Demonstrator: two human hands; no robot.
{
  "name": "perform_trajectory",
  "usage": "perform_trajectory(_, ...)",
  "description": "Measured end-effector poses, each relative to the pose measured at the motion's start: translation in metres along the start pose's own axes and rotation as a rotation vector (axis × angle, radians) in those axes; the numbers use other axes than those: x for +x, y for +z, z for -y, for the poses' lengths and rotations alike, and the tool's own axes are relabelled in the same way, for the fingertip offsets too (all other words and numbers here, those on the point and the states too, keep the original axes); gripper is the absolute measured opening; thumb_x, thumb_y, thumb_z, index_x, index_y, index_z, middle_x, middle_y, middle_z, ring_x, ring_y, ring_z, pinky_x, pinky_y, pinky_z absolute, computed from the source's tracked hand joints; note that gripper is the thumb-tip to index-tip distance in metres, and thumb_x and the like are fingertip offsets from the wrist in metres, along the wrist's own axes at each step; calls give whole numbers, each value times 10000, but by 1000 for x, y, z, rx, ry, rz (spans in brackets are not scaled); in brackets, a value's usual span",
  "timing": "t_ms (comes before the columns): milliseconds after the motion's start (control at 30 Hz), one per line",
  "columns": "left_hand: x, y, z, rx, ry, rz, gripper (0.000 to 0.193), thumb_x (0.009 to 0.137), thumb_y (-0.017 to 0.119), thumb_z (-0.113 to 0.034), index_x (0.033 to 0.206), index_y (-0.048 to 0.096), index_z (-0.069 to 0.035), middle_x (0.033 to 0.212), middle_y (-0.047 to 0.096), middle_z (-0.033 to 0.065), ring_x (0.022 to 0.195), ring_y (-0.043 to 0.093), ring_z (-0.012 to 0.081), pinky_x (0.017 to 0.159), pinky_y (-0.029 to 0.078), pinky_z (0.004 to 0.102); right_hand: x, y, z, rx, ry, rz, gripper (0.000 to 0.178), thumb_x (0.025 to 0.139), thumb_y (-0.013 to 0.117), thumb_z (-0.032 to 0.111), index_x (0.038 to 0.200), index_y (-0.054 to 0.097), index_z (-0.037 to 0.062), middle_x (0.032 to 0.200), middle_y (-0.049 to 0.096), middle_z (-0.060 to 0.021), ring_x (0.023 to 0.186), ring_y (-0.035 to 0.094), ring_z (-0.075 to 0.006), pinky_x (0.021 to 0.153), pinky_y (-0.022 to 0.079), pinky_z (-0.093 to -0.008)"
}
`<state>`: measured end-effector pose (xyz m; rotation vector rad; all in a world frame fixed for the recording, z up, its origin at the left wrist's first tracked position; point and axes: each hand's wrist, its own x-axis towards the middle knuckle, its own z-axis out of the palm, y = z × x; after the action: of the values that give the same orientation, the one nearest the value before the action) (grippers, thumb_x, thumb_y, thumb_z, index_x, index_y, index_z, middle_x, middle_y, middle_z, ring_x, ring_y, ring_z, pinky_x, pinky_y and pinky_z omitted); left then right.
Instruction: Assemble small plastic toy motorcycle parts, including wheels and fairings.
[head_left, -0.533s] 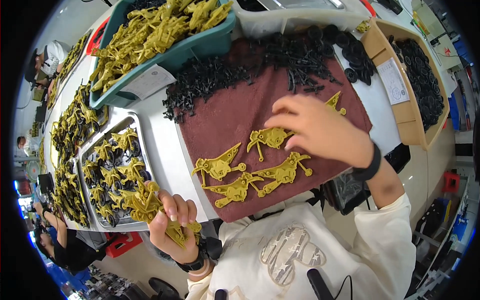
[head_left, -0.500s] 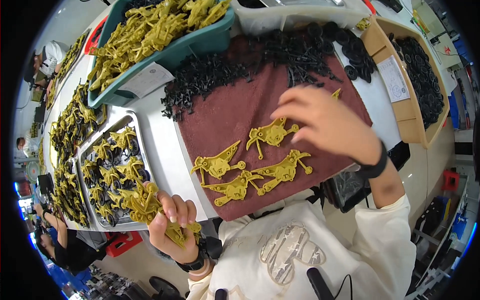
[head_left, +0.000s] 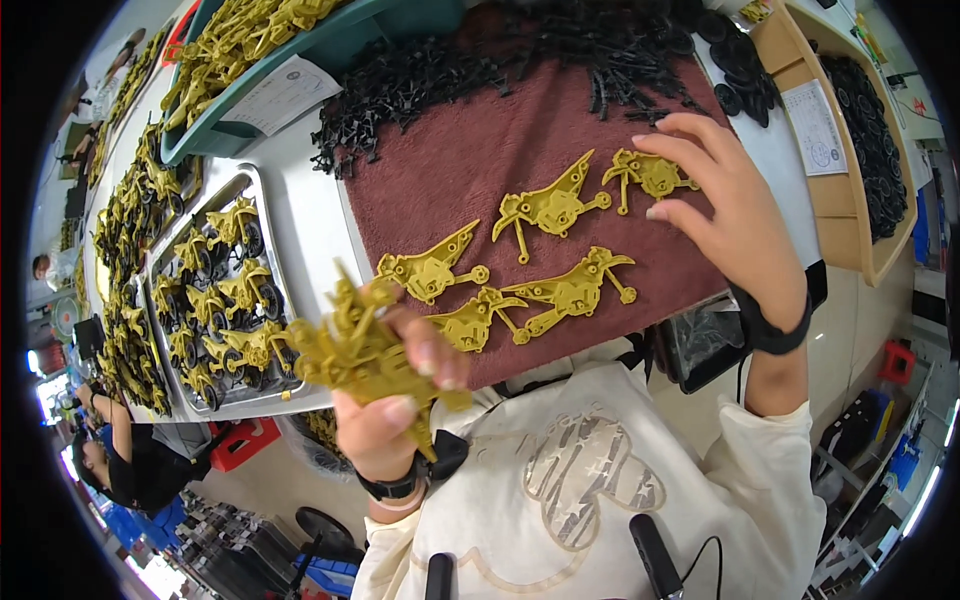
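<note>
My left hand (head_left: 385,425), at the cloth's near left corner, is closed around a bunch of yellow plastic toy motorcycle body parts (head_left: 350,350), slightly blurred. Over the right side of the maroon cloth (head_left: 420,200), my right hand (head_left: 740,215) has thumb and fingers apart around the right end of a yellow body part (head_left: 650,174); no grip on it shows. More such parts lie flat: one in the far row (head_left: 553,207), one at the left (head_left: 432,270), one in the near row (head_left: 580,292) and another beside it (head_left: 470,325), partly behind my left hand.
Small black plastic parts (head_left: 400,95) are heaped along the cloth's far edge. A teal bin (head_left: 350,45) of yellow parts stands far left. Left of the cloth, a metal tray (head_left: 262,195) holds assembled toy motorcycles. A tan box (head_left: 830,230) of black wheels sits at the right.
My right hand has moved right, from beside the middle far part to the far-right one. My left hand has shifted right with its bunch, nearer the cloth. The view has shifted slightly.
</note>
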<state>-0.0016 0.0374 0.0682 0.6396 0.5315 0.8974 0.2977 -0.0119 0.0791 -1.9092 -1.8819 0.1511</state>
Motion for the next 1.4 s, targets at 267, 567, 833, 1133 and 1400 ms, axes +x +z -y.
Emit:
perform_trajectory(267, 10, 17, 29, 103, -175, 177, 674, 777, 714, 41, 1351, 361, 14, 1238, 576, 248, 1162, 578, 314, 974, 476, 415, -21, 25, 78, 1051, 182, 243, 495, 818, 747, 255, 1189, 553, -10, 1075, 657, -128, 1017, 642, -230, 785, 526, -325)
perform_trajectory(567, 9, 20, 35, 465, -65, 72, 570, 740, 830, -65, 1193, 503, 48, 1154, 651, 129, 1020, 620, 155, 895, 493, 295, -34, 39, 74, 1057, 175, 78, 575, 764, 722, 1, 1296, 507, 26, 1122, 610, -82, 1003, 609, -180, 831, 495, -303)
perform_trajectory(833, 4, 26, 29, 691, -245, 216, 540, 685, 882, -158, 1101, 570, -12, 955, 636, 19, 884, 561, 74, 793, 459, 248, -36, 30, 70, 1258, 175, -32, 420, 786, 683, -68, 1186, 581, 7, 1047, 608, -68, 895, 595, -113, 776, 506, -240)
perform_trajectory(1133, 3, 8, 15, 373, -61, 4, 339, 867, 572, -66, 1179, 470, 19, 910, 642, 171, 819, 645, 254, 777, 524, 376, -65, 8, 1, 1145, 627, -421, 145, 888, 635, 34, 1024, 596, 4, 881, 619, -35, 688, 572, -89, 608, 460, -222)
perform_trajectory(1400, 12, -16, 7, 330, 171, -82, 430, 878, 558, -213, 1227, 438, 10, 781, 466, 52, 795, 514, 213, 669, 437, 327, -83, 28, -14, 888, 689, -329, 218, 861, 614, -71, 1068, 621, -6, 947, 460, -27, 767, 568, -94, 683, 517, -240)
